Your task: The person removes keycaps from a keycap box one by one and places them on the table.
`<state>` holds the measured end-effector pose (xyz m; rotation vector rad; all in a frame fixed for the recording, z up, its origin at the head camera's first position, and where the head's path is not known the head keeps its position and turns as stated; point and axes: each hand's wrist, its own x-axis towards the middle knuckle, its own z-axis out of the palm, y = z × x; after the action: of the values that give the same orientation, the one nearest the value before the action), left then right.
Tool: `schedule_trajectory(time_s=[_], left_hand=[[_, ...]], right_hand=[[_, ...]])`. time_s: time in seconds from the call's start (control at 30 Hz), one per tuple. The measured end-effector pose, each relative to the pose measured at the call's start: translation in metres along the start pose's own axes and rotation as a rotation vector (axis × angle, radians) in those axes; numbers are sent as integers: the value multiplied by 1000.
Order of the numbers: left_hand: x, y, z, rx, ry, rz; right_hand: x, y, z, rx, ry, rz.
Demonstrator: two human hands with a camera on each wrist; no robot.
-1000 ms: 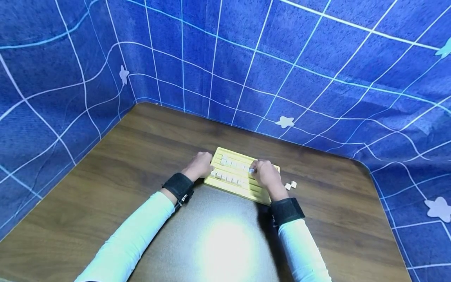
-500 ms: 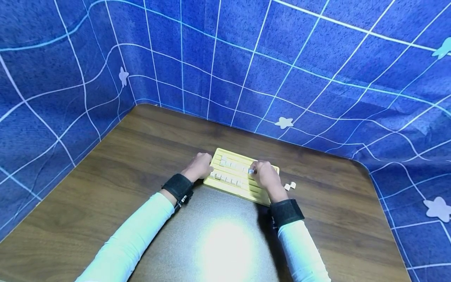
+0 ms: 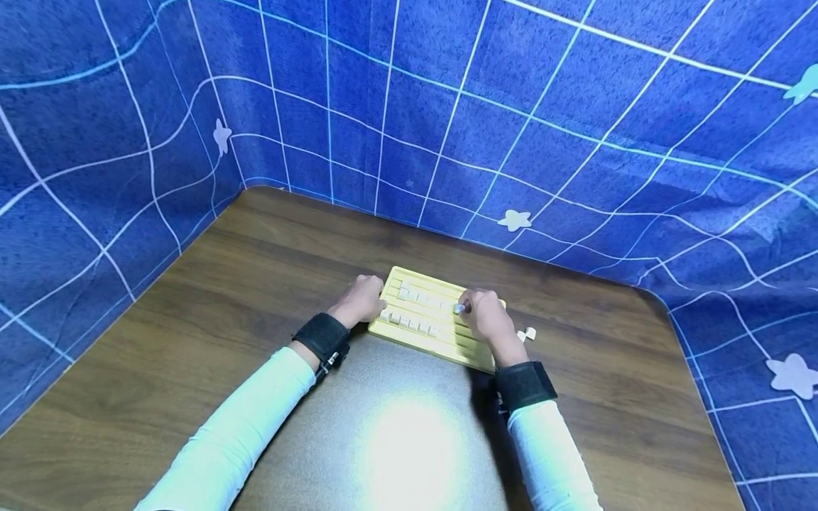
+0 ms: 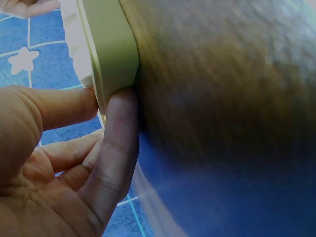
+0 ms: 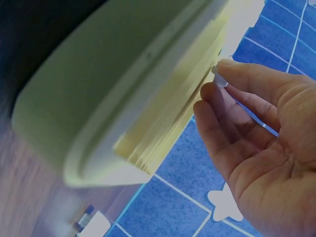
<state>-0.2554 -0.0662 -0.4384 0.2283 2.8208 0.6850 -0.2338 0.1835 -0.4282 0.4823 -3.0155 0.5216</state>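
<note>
A yellow ridged tray (image 3: 469,355) lies on the table, holding an upper row (image 3: 423,298) and a lower row (image 3: 414,325) of small white keycaps. My left hand (image 3: 364,298) pinches the tray's left end. In the left wrist view the thumb lies on the rim of the tray (image 4: 116,49), a finger against its underside. Over the right end of the upper row, my right hand (image 3: 487,317) pinches one keycap (image 5: 220,78) between thumb and fingertips. The right wrist view shows it close to the tray's ridges; whether it touches them I cannot tell.
Two loose white keycaps (image 3: 530,333) lie on the wooden table (image 3: 607,369) just right of the tray. Blue cloth (image 3: 409,128) with a white grid and stars hangs behind and beside the table. Bright glare falls on the table's near part.
My right hand has shifted slightly right, and the keycap in its fingers stands a little apart from the upper row. The left hand keeps its hold on the tray's end.
</note>
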Motion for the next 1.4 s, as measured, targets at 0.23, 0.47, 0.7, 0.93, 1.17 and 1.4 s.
schedule_trajectory(time_s=[0.23,0.47,0.7,0.93,1.17,1.4], left_hand=[[1,-1,0,12,-1,4],[2,-1,0,-1,-6,-8],[2,-2,1,1,-15,-8],[2,-1,0,2,-2,1],[2,-1,0,-15,-13,-15],[4,-2,1,-14,-6,1]], right_hand=[[-5,9,-5,24,2,14],[-12,23,-9,-16,72,-38],[-22,40,-15,-5,120,-7],[-33,64,-23,-21,185,-25],[-46,82,-29,-34,178,22],[-58,96,-34,-61,187,55]])
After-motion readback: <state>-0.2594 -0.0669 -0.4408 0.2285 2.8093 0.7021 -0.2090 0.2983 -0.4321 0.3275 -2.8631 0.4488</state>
